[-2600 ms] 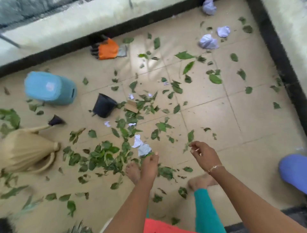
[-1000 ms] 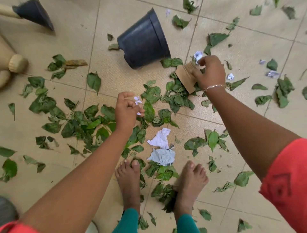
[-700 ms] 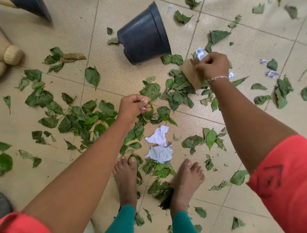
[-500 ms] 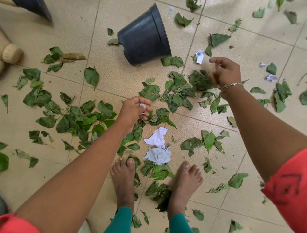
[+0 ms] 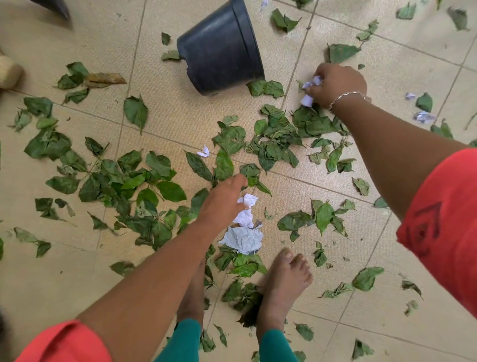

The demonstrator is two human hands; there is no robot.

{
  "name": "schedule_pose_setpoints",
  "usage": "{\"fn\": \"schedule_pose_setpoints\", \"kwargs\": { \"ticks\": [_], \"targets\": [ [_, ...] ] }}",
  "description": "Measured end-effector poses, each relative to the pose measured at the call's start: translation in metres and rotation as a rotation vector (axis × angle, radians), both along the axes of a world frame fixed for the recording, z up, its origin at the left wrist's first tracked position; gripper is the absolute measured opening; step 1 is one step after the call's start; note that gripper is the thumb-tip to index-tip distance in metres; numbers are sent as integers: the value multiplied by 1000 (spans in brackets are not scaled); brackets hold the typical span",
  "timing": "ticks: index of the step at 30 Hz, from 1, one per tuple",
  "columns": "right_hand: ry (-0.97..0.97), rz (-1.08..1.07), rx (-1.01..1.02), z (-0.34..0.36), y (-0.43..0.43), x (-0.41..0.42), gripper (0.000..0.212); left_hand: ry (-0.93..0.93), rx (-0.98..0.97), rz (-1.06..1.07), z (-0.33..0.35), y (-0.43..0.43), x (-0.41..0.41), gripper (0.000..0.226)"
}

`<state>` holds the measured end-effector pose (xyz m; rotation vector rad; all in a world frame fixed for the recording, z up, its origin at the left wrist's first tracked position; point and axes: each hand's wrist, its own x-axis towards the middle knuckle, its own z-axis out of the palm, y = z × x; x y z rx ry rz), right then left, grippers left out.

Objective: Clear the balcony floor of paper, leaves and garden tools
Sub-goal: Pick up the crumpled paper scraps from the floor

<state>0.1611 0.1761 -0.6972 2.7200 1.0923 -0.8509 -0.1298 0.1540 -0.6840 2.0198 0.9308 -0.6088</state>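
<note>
Hands shifted (two) — onto paper, one pot

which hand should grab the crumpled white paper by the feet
Left. The left hand is right at the white paper; the right hand is farther off by the pot and grips scraps.

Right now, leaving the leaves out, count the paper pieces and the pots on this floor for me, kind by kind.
Black pot: 1
Crumpled papers by the feet: 2
Small paper scraps lying loose: 4
Paper wad gripped in the right hand: 1
Total: 8
</note>
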Motion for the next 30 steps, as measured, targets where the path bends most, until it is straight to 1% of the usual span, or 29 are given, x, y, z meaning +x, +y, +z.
{"fn": "schedule_pose_setpoints", "kwargs": {
  "ticks": [2,3,4,6,7,8,10,12,13,14,16,17,18,19,20,21,23,25,26,27,28,29,30],
  "targets": [
    [21,-51,32,-2,-7,3,20,23,97,-87,-3,-2,0,41],
    [54,-111,98,-3,-12,4,16,20,145,-136,-5,-2,0,39],
    [99,-194,186,-1,-18,3,16,9,184,-175,-7,-3,0,36],
    [259,-427,390,6,-34,-3,19,3,218,-192,-8,-1,0,33],
    [366,-541,477,13,-43,-9,14,9,223,-186,-9,0,-1,32],
    [458,-630,535,21,-53,-18,13,18,224,-184,-10,1,-1,30],
    [593,-734,584,34,-73,-44,24,29,223,-213,-10,2,-3,23],
    [701,-752,580,42,-92,-76,27,-7,209,-212,-9,2,-6,16],
    [735,-724,546,43,-101,-93,26,-46,188,-159,-9,1,-7,13],
    [741,-654,488,41,-110,-110,24,-89,157,-63,-7,0,-9,10],
    [667,-423,355,32,-132,-143,17,-162,84,187,-2,-1,-15,6],
    [621,-310,295,28,-140,-158,15,-200,57,299,0,-2,-19,7],
    [580,-210,240,23,-149,-170,15,-236,48,375,3,-3,-24,8],
    [544,-109,181,18,-155,-182,19,-255,48,405,5,-3,-29,6],
    [512,1,121,14,-160,-193,22,-241,56,384,5,-4,-35,5],
    [476,130,61,12,-162,-201,24,-189,68,320,5,-4,-37,13],
    [419,371,-12,7,-165,-216,32,-19,78,107,0,-9,-41,35],
    [364,492,-58,1,-164,-224,48,118,95,-53,-6,-17,-36,49],
    [308,539,-64,-1,-164,-226,52,157,118,-92,-7,-21,-32,51],
    [243,586,-35,-3,-164,-227,50,174,147,-112,-9,-24,-29,49],
    [180,594,9,-4,-165,-227,42,173,175,-112,-11,-25,-27,44],
    [162,564,75,-3,-165,-227,33,157,196,-91,-12,-26,-26,36],
    [190,500,133,-4,-165,-226,26,128,198,-55,-12,-25,-26,28]
  ]
}}
